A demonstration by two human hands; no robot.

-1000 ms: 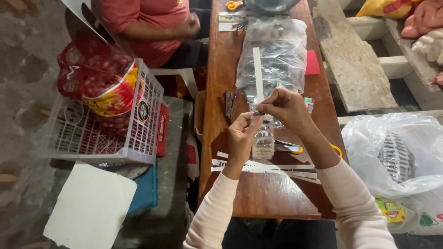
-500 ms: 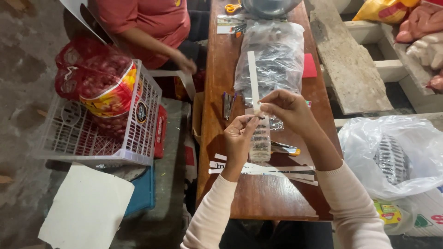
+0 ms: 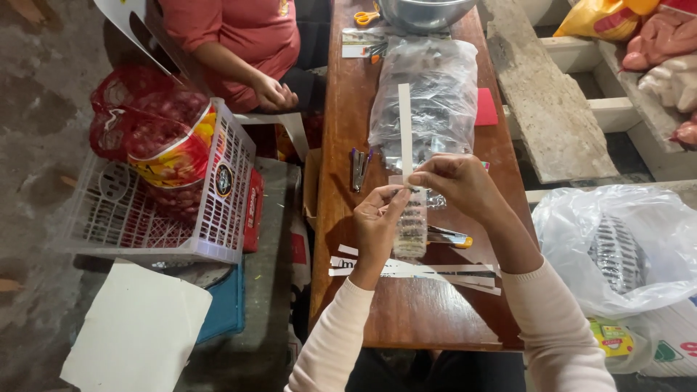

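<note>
**A:** Hands are being watched over the long brown wooden table (image 3: 406,312). What is being held?

**B:** A small clear plastic packet filled with tiny dark pieces (image 3: 411,221) is being held upright above the table's near half. It is being pinched at its top left corner by the left hand (image 3: 377,218), thumb and fingers closed on the plastic. The right hand (image 3: 454,185) is being kept closed over the packet's top right, and a narrow white paper strip (image 3: 405,127) is being gripped there, standing up from the packet's mouth.

**A:** What is lying about the table?

**B:** More white paper strips (image 3: 414,268) are lying across the table just below the packet. A large clear plastic bag of similar goods (image 3: 425,101) is resting further up the table, with a metal bowl (image 3: 425,11) at its far end and a utility knife with a yellow tip (image 3: 446,236) just right of the packet. A white plastic crate (image 3: 145,218) is standing well left of the table, beside another person in a red shirt (image 3: 239,36).

**A:** How is the step best being done?

**B:** Judging by the grip, the strip is best being kept centred and straight on the packet's mouth, with both corners being pinched evenly so the contents are not being spilled.
</note>
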